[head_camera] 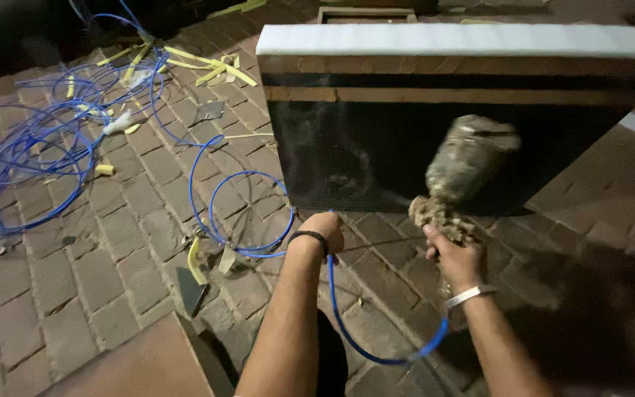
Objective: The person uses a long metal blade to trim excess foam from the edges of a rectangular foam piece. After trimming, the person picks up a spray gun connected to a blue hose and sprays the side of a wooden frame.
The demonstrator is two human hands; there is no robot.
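While blue hose [240, 209] loops over the brick paving [112, 242] before a dark panel [347, 154], the left hand [323, 231] clenches it and the right hand [456, 254] grips a blurred, paint-caked spray gun [464, 173].

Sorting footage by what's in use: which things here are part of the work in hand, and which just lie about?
In use:
right hand gripping the paint-crusted spray gun
left hand on the blue hose
black-painted panel

Lying about:
yellow tape strips
loose blue hose coils
brick paving
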